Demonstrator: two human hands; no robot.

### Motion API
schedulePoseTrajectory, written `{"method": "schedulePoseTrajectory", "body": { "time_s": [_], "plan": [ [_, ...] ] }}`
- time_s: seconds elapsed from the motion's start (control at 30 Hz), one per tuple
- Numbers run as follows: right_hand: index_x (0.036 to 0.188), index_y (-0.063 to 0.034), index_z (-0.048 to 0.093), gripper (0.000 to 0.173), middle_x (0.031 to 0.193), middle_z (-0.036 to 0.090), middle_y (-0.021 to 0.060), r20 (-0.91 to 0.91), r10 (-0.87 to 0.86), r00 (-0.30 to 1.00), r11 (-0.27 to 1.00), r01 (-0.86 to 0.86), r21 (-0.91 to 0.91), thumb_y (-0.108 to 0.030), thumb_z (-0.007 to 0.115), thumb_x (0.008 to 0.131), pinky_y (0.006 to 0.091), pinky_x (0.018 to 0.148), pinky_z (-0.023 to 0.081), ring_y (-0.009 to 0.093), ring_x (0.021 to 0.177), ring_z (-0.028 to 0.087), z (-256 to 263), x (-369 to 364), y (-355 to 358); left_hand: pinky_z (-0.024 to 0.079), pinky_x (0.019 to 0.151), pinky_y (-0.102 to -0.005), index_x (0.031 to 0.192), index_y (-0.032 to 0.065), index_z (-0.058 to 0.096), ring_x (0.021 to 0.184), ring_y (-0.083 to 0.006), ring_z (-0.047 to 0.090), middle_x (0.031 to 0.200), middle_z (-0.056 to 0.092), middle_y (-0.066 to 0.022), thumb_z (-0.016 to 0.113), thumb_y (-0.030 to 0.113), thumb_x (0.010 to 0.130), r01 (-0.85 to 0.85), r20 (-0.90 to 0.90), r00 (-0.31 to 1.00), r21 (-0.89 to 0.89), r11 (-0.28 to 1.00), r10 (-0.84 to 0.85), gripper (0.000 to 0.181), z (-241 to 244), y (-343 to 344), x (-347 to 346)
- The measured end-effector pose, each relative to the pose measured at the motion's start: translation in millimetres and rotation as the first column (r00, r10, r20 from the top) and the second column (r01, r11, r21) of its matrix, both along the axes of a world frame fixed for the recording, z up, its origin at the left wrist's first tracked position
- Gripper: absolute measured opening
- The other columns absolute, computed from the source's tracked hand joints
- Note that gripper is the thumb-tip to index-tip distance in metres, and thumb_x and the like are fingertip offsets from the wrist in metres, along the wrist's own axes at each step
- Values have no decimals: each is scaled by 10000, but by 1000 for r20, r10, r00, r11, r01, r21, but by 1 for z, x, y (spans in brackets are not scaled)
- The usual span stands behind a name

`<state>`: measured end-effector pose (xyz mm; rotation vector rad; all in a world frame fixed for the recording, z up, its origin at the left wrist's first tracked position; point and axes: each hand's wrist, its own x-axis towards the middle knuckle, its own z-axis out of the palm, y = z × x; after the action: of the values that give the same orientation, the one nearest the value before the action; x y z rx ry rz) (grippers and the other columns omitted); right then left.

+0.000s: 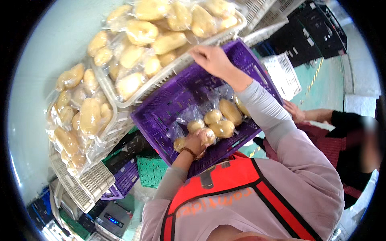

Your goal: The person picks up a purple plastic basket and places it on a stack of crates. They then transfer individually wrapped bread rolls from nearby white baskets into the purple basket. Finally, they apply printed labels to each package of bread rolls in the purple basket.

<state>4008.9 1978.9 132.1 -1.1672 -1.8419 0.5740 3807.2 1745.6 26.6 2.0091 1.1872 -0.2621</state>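
A purple plastic crate (169,93) lies before me, with clear bags of potatoes (223,128) along its near side. Reaching into the crate, my left hand (195,143) is closed around a bagged potato (208,136) and wears a beaded bracelet. My right hand (209,60) is raised over the crate's far edge, beside a white crate heaped with bagged potatoes (141,31); its fingers are bent and nothing shows in them.
Another pale crate piled with bagged potatoes (90,116) stands at the left. Below it are stacked pale crates (96,177) and a green crate (152,171). At the right, a person's hand (294,111) is by the purple crate's edge. A white basket (282,75) stands behind.
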Motion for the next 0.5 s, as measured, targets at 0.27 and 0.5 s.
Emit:
{"method": "schedulePoseTrajectory", "body": {
  "time_s": [0.27,0.5],
  "plan": [
    [1329,-66,393,728,1116,594,183,451,-445,774,887,311,341,-464,653,778,402,850,494,326,1026,586,106,-102,139,439,922,-409,1231,38,506,1085,-364,545,1187,564,-197,628,323,812,-440,308,867,105,892,392,521,55,-14,-52],
    [1285,22,424,823,1179,554,246,17,138,990,978,-133,-162,-433,752,682,410,917,435,333,1121,530,143,-94,134,458,896,-383,1220,18,510,1061,-352,565,1147,584,-204,648,255,806,-625,413,735,108,773,537,497,65,-41,-70]
  ]
}}
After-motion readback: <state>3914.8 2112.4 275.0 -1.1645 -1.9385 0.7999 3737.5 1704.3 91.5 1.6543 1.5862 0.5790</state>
